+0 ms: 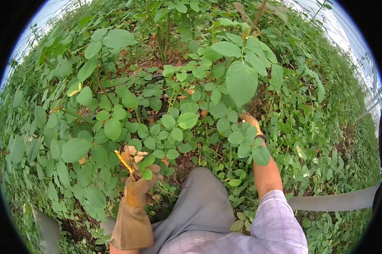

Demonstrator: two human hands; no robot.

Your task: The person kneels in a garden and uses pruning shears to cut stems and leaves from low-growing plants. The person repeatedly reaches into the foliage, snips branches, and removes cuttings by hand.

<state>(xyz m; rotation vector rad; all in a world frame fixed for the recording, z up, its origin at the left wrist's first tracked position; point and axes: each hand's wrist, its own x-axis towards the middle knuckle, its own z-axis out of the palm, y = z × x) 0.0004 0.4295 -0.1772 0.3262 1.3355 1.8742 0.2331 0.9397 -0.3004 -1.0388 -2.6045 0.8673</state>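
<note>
My left hand (141,185), in a long brown leather gauntlet glove, is closed around a bundle of cut stems (124,162) with dry brown leaves (133,154); one stem is yellow. My right hand (250,122), in a shorter tan glove, reaches in among the rose leaves at the right. Leaves cover part of it, and a bit of something red shows at its fingers; what it holds cannot be made out. Large green rose leaves (241,83) hang above the right hand, with smaller leaves (177,134) between both hands.
Dense rose bushes stand all around, with woody stems (164,41) at the top middle. Dark pipes (156,76) run low behind the leaves. My bent knee (206,187) is close to the foliage. A grey strap-like band (335,200) crosses at the right. Fallen leaves litter the soil.
</note>
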